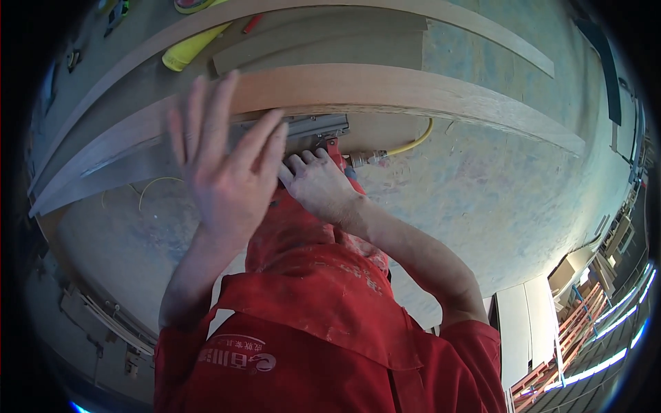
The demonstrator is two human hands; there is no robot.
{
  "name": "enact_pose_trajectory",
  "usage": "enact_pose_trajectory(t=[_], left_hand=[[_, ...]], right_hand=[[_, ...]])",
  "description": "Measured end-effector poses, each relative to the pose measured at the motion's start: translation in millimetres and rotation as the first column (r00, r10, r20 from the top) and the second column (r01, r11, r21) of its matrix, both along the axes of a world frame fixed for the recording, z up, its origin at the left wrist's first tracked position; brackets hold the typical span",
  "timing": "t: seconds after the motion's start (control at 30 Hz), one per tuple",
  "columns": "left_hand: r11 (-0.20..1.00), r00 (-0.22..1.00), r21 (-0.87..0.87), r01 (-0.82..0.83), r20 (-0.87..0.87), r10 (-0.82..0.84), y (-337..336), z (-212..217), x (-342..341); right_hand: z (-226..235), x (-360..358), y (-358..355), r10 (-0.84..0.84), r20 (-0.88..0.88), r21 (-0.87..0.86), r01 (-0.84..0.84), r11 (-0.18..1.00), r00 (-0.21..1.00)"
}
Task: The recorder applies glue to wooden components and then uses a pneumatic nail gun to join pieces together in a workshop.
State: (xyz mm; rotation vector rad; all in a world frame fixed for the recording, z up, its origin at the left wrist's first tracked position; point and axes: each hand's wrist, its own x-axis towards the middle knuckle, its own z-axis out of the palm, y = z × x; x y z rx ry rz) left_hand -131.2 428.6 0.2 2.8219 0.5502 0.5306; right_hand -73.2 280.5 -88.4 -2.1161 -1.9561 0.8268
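Head view looks down on a worn, paint-smeared grey workbench top (482, 186) with long pale wooden boards lying across it. The left hand (224, 165) is raised in front of the camera, open with its fingers spread, holding nothing, and it hides part of the nearest long light-brown wooden board (413, 93) behind it. The right hand (318, 184) is closed around the red handle of a grey-metal pneumatic nail gun (318, 127), whose body presses against the underside edge of that board. A yellow air hose (410, 144) runs from a metal coupling beside the handle. Red work-jacket sleeves (323, 303) fill the lower frame. Farther back, well apart, a yellow plastic tool (193, 47) rests against another curved board.
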Motion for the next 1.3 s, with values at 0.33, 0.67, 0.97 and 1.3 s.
enact_pose_trajectory(t=[0.33, 0.67, 0.97, 1.3], left_hand=[[0.895, 0.995, -0.447, -0.008, 0.084, 0.051, 21, 19, 14], [0.899, 0.941, -0.322, 0.297, -0.059, -0.332, 61, 2, 22], [0.906, 0.945, -0.289, 0.308, -0.013, -0.325, 62, -2, 21], [0.93, 0.924, -0.185, 0.318, -0.159, -0.347, 67, -4, 23]], right_hand=[[3, 15, -21, -0.011, -0.06, 0.124, 0.018, 0.992, 0.998], [121, 56, -84, -0.222, -0.422, -0.073, 0.211, 0.975, 0.879], [239, 183, -37, -0.484, 0.165, 0.191, 0.453, 0.871, 0.859], [74, 233, 77, -0.227, -0.083, 0.388, 0.241, 0.89, 0.97]])
